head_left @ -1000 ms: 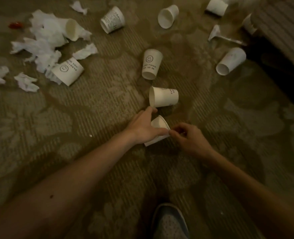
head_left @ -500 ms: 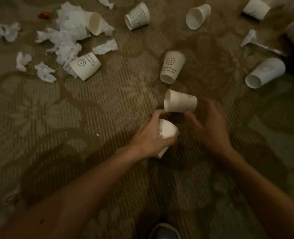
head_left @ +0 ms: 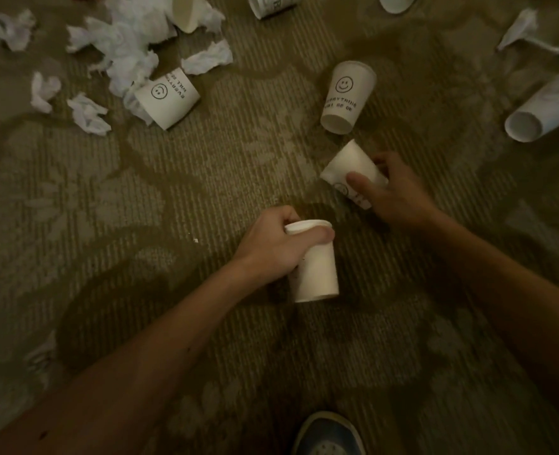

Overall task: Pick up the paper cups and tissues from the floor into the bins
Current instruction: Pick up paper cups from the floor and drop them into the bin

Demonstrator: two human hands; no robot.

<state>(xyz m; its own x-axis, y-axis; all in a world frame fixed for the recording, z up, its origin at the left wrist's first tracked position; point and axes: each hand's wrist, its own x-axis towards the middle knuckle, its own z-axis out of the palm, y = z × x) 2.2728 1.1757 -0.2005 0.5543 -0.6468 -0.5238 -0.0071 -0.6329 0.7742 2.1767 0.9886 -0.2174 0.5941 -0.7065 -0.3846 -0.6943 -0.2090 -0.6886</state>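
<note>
My left hand (head_left: 271,244) grips a white paper cup (head_left: 316,270) near its rim, above the patterned carpet. To its upper right, my right hand (head_left: 393,192) holds a second white cup (head_left: 347,165), thumb across its side. A smiley-print cup (head_left: 347,96) lies on its side just beyond. Another smiley cup (head_left: 166,100) lies at the left against a heap of crumpled white tissues (head_left: 124,47). Loose tissue wads (head_left: 88,114) lie further left. One more cup (head_left: 544,110) lies at the right edge.
More cups sit along the top edge (head_left: 271,4). A twisted tissue (head_left: 521,27) lies at the top right. My shoe (head_left: 327,435) shows at the bottom. No bin is in view.
My right hand has closed round the cup that lay ahead and lifted it. My left hand has drawn its cup back towards me and turned it.
</note>
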